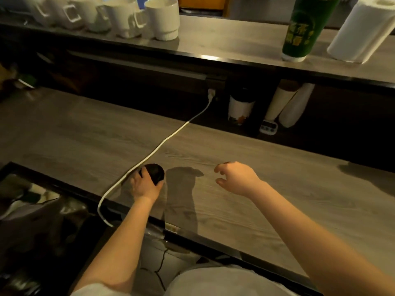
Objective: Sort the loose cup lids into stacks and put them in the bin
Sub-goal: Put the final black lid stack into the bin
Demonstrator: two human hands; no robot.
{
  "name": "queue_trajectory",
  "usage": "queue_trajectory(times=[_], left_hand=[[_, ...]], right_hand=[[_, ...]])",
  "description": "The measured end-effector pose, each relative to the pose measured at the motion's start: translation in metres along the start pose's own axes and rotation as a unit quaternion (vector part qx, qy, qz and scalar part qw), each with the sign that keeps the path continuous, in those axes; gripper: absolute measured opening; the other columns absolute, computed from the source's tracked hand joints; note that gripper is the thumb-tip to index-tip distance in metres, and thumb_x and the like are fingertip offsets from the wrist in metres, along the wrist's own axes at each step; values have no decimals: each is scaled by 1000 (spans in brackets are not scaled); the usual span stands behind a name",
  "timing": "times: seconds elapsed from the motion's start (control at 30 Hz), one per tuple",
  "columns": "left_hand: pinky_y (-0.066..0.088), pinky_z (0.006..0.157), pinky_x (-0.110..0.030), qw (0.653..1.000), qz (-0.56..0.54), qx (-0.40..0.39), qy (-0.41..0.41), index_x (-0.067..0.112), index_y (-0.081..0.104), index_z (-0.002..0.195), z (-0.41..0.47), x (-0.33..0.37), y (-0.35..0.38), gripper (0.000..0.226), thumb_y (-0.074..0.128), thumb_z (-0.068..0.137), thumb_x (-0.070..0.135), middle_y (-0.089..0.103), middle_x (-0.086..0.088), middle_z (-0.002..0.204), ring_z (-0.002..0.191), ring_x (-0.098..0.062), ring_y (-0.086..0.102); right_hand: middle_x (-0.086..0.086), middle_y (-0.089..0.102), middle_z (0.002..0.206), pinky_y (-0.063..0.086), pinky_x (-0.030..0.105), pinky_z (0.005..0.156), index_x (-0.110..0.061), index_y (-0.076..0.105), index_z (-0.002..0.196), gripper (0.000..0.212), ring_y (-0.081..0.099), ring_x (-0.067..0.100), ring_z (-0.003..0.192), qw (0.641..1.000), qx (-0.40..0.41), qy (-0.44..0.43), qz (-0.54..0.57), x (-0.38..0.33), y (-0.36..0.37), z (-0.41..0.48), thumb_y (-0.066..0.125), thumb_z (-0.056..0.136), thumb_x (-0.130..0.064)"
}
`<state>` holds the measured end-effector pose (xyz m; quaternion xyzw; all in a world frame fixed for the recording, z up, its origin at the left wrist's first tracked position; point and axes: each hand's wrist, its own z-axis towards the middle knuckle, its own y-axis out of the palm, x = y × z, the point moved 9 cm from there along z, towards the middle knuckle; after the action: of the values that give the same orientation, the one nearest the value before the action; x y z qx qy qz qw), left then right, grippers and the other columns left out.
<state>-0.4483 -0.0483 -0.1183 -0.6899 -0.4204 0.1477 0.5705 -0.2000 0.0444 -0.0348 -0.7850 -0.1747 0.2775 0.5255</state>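
My left hand (144, 185) grips a black stack of cup lids (155, 173) just above the wooden counter (267, 189), near its front edge. My right hand (235, 178) hovers over the counter to the right of the stack, fingers loosely curled and holding nothing. A dark-rimmed bin (32, 210) lined with a plastic bag is sunk into the counter at the lower left; its contents are dim and hard to make out.
A white cable (162, 144) runs from a wall socket across the counter past my left hand. On the raised shelf stand white mugs (162, 18), a green cup (303, 28) and a paper towel roll (363, 28). Cup stacks (286, 103) and a small timer (268, 127) sit under the shelf.
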Motion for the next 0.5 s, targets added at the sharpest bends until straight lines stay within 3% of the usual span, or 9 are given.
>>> queue_trajectory(times=[0.17,0.27,0.33,0.5], left_hand=[[34,105,-47,999,-32,13,28,11,26,143,-2,7,-1,79,66,82,40,23,-15,148,134,-35,27],[38,102,-48,994,-82,-20,72,15,20,145,-12,33,-4,89,73,77,36,21,-13,150,135,-35,28],[35,104,-46,985,-107,-39,133,18,14,148,-28,66,-10,96,75,75,34,19,-11,151,137,-33,27],[34,103,-35,932,-93,5,349,17,12,147,-90,153,-40,100,75,72,34,25,-4,145,132,-23,31]], right_hand=[[2,58,127,51,38,88,-23,51,130,40,57,22,111,1000,-3,2,11,-5,5,4,53,92,-35],[2,57,129,50,38,88,-22,49,132,42,56,21,112,999,12,5,35,-4,1,4,53,92,-34],[3,52,135,48,36,92,-22,43,137,47,53,22,117,997,36,4,64,-2,-8,2,52,94,-36],[4,39,146,39,32,99,-24,22,149,62,45,21,127,982,89,2,168,9,-33,-14,48,95,-42]])
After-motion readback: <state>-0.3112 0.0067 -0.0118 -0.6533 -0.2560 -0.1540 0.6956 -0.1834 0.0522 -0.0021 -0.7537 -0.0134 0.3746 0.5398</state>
